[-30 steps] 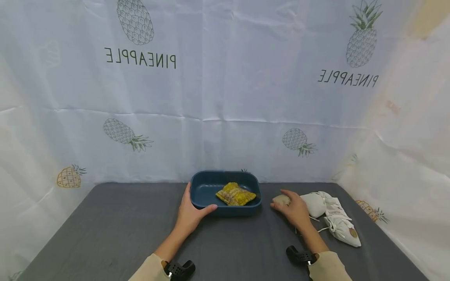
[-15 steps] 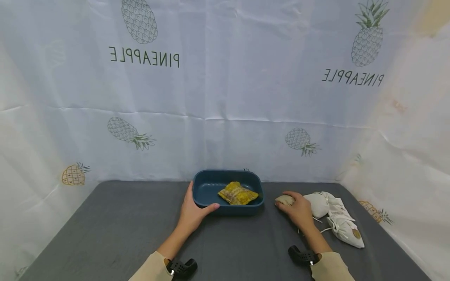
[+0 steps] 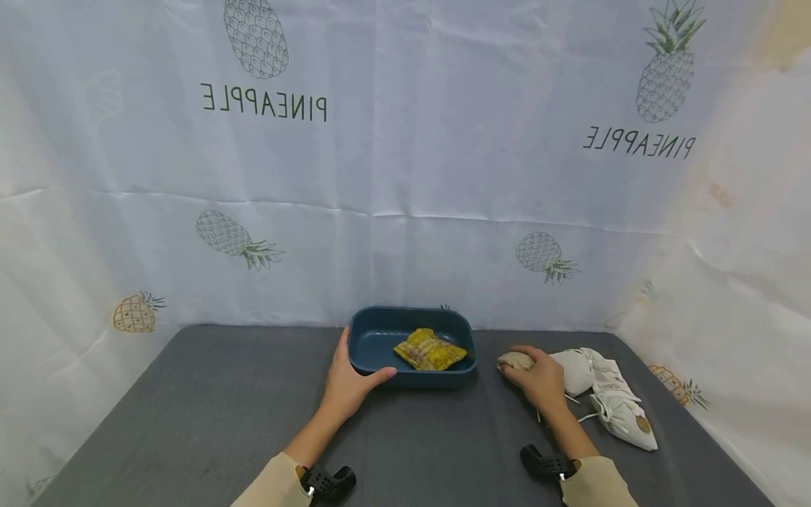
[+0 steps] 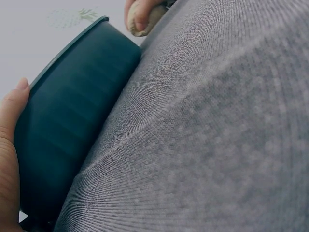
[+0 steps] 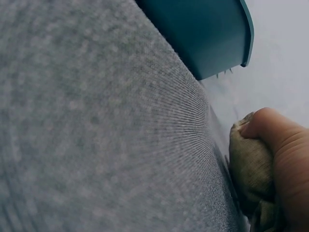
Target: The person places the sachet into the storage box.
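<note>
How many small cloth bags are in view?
4: a yellow bag in the blue tray, a beige bag under the right hand, two white bags to its right. None seems hidden.

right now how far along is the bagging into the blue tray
Done: one yellow pouch lies inside the blue tray. In hand: the right hand grips a beige pouch on the table, beside the tray, while the left hand holds the tray's rim. Left: two white pouches lie on the table to the right.
</note>
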A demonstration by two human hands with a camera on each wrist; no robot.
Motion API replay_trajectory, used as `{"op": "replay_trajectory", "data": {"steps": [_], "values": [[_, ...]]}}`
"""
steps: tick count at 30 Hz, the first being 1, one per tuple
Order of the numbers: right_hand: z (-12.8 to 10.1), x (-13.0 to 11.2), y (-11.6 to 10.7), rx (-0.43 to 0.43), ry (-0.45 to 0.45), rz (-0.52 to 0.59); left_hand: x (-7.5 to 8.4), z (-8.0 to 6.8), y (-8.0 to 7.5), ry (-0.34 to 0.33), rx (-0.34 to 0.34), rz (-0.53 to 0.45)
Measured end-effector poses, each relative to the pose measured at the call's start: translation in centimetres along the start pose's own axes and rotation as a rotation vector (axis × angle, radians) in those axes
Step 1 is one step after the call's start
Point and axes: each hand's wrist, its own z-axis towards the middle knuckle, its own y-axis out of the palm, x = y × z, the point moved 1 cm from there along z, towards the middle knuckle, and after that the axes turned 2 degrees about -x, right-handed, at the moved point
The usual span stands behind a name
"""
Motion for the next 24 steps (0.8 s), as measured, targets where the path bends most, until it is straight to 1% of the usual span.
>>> {"op": "replay_trajectory", "data": {"steps": [3,6,8,11,15,19,24], "values": [[0.1,-0.4,-0.2,0.009,0.017,0.035,0.0,0.0,0.0,0.009,0.008,-0.002],[0.3,-1.1,-0.5,0.012,0.059,0.07,0.0,-0.1,0.0,0.007,0.003,-0.004],[0.4,-1.8,-0.8,0.009,0.086,0.093,0.0,-0.2,0.0,0.001,-0.002,-0.01],[0.7,-3.2,-1.2,0.001,0.096,0.131,0.1,-0.2,-0.1,-0.003,-0.005,-0.015],[1.0,-5.5,-1.9,0.004,0.06,0.166,0.0,0.0,0.0,0.016,0.003,-0.004],[1.3,-7.6,-2.4,0.016,0.018,0.199,-0.1,0.0,0.1,0.011,0.007,-0.012],[2.3,-10.7,-2.7,-0.005,-0.034,0.288,-0.3,0.0,0.1,0.006,0.01,-0.013]]}}
